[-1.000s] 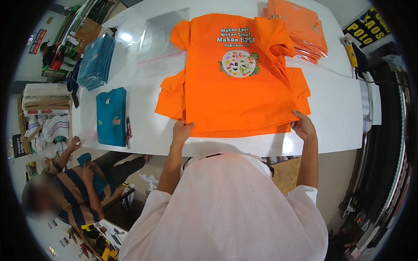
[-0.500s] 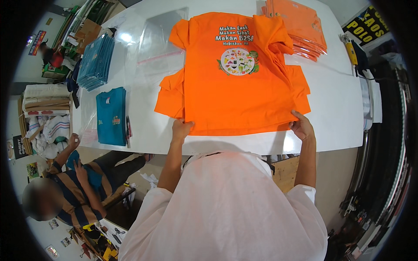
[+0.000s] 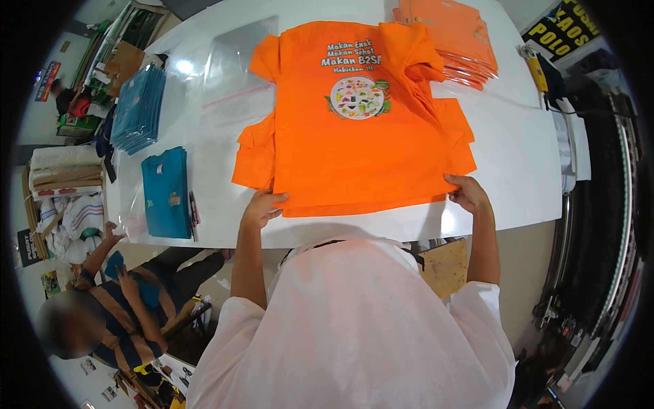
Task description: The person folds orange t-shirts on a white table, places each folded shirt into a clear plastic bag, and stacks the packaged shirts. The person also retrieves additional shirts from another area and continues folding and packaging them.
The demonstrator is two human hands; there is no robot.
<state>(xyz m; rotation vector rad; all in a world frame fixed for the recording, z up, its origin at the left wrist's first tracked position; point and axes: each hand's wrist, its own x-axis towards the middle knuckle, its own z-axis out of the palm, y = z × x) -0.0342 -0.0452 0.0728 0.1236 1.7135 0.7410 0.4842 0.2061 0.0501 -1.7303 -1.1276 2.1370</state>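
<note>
An orange T-shirt (image 3: 354, 136) with a round printed picture lies flat on the white table (image 3: 518, 170), its sleeves folded inward. My left hand (image 3: 262, 206) grips the shirt's near left corner at the hem. My right hand (image 3: 466, 193) holds the near right corner. Both hands sit close to the table's near edge.
A stack of folded orange shirts (image 3: 453, 34) lies at the far right. Clear plastic bags (image 3: 235, 68) lie left of the shirt. Folded teal shirts (image 3: 167, 193) and a teal pile (image 3: 139, 109) sit on the left. A seated person (image 3: 109, 307) is at lower left.
Both hands stay on the hem corners; the shirt's lower edge looks slightly straighter. Little else has moved.
</note>
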